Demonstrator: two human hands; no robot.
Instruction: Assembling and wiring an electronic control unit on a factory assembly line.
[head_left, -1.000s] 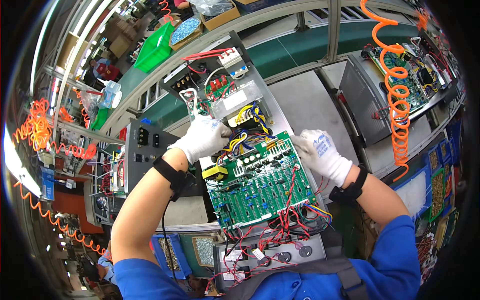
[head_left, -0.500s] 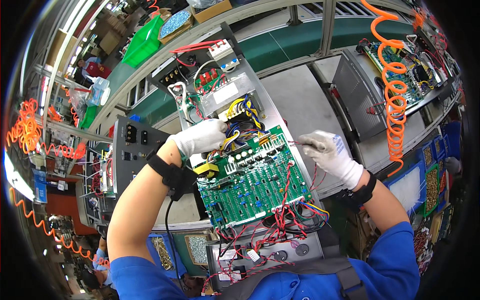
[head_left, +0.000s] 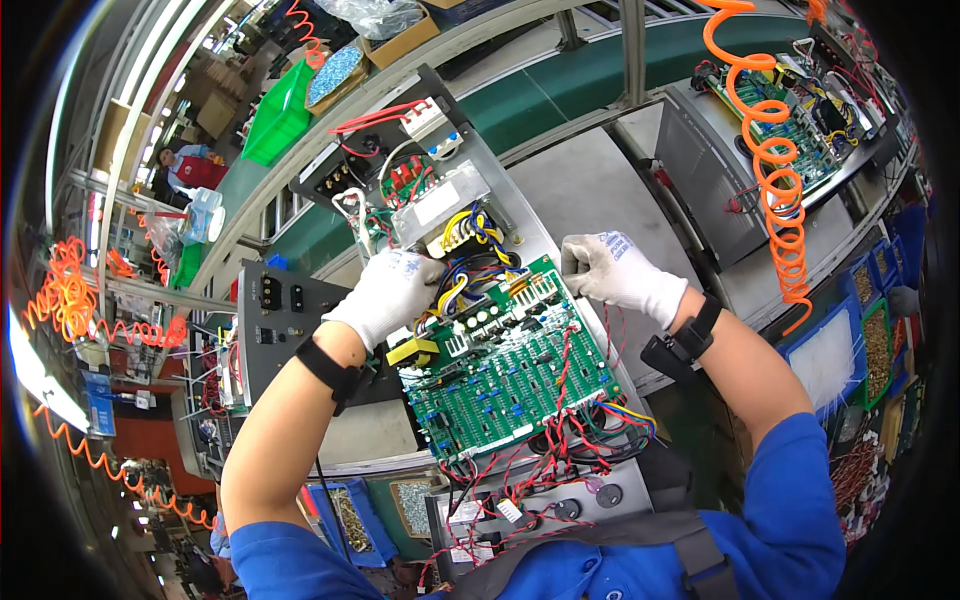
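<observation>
A green circuit board [head_left: 510, 385] packed with small parts lies in an open metal chassis [head_left: 540, 225] in front of me. My left hand [head_left: 392, 290], white-gloved, is at the board's upper left corner, its fingers closed beside a bundle of yellow, white and blue wires [head_left: 455, 290]; what they hold is hidden. Just off the board's upper right edge, my right hand [head_left: 618, 270], also gloved, is closed in a pinch. Thin red wires [head_left: 612, 325] hang below its fingers. A yellow transformer [head_left: 412, 352] sits below my left hand.
Red wires [head_left: 560, 450] tangle along the board's near edge. An orange coiled hose [head_left: 775, 170] hangs at the right, before another opened unit [head_left: 790, 130]. A dark panel with sockets [head_left: 285, 310] stands at the left. Parts bins [head_left: 350, 525] lie near and right.
My right hand has moved left, closer to the board's upper edge, and its fingers have curled in. My left hand has turned slightly and shifted a little down and left. The view has shifted slightly.
</observation>
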